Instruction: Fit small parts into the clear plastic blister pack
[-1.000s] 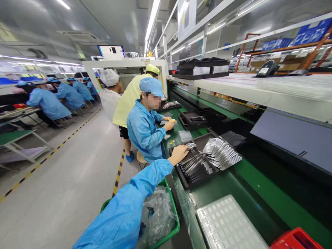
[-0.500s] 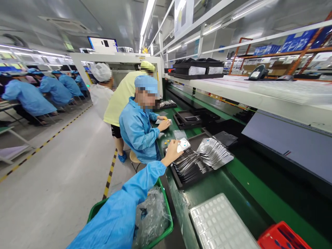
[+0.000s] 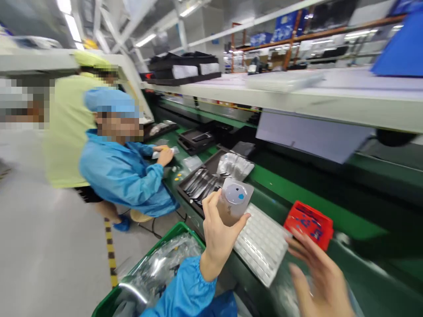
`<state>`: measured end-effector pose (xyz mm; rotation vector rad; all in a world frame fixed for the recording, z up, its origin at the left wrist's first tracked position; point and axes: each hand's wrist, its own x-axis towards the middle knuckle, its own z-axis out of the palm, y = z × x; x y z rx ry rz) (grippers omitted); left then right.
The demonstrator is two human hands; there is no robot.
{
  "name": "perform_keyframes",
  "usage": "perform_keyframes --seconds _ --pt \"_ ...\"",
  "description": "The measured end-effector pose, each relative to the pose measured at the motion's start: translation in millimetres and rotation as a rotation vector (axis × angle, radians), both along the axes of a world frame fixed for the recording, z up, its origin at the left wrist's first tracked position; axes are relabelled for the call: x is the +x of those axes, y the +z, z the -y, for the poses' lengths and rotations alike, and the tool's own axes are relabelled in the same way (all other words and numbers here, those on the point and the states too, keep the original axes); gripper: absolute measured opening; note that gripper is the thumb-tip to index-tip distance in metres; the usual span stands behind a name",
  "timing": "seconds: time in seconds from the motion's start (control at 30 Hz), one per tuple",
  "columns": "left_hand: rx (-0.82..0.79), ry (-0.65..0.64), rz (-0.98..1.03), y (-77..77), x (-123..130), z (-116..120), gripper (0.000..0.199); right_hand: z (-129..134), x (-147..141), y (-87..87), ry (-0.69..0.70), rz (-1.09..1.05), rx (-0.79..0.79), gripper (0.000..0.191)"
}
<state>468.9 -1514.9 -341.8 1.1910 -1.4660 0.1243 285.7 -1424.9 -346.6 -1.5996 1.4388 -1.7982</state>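
Left hand: the left hand point(image 3: 220, 229) is raised above the near edge of the worktop point(image 3: 297, 193), thumb and fingers pinched on the lower part of a silvery pouch point(image 3: 234, 203); blue sleeve to the wrist.
Right hand: the right hand point(image 3: 317, 273) is blurred at the lower right, fingers spread and grasping nothing, near the pouch but apart from it.
Pouch, place: held in the air, over the gap between the black tray point(image 3: 205, 182) and the white blister tray point(image 3: 261, 242), tilted a little, face toward the camera. Round window with a small blue mark on the upper part.
Pouch, handling (judgement): looks light and thin, a flexible foil or film bag, likely smooth and somewhat slippery; would crease if squeezed hard. What is inside cannot be told.
Where to hold (judgement): by the flat lower edge, as now, or by the two side seams; keep off the round window.
Black tray: on the worktop past the pouch, holds overlapping rows of similar pouches.
Blister tray: lies at the near edge, just below the raised hand.
Red box point(image 3: 309, 223): right of the blister tray, on the worktop.
Green bin point(image 3: 158, 273): below the near edge, lined with clear plastic.
Co-worker point(image 3: 122, 171): seated further along the worktop, own hands on small parts.
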Motion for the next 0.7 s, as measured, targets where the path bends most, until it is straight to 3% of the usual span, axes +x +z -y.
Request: perform_keyframes --seconds 0.1,0.2,0.3,0.4,0.53,0.7 --pt "0.106 -0.130 -0.079 -5.3 -18.2 -20.9 0.068 20.8 18.9 11.9 0.149 0.200 -0.014 0.035" --pt "0.253 -0.273 -0.185 -11.5 -23.5 -37.8 0.074 37.6 22.4 18.7 0.086 0.271 0.062 0.020" --pt "0.464 -0.569 -0.382 -9.2 -22.1 -49.8 0.085 28.8 12.9 23.7 0.013 0.275 0.104 0.022" --pt "0.723 -0.830 -0.638 2.7 -23.5 -52.4 0.069 5.9 2.9 30.6 0.031 0.277 0.143 0.021" --pt "0.912 -0.954 -0.717 16.8 -35.4 -47.6 0.045 -17.9 0.6 39.1 -0.011 0.233 0.162 0.011" --pt "0.914 -1.027 -0.668 19.2 -50.7 -55.3 0.038 -25.3 6.1 38.9 -0.098 0.242 0.178 0.015"
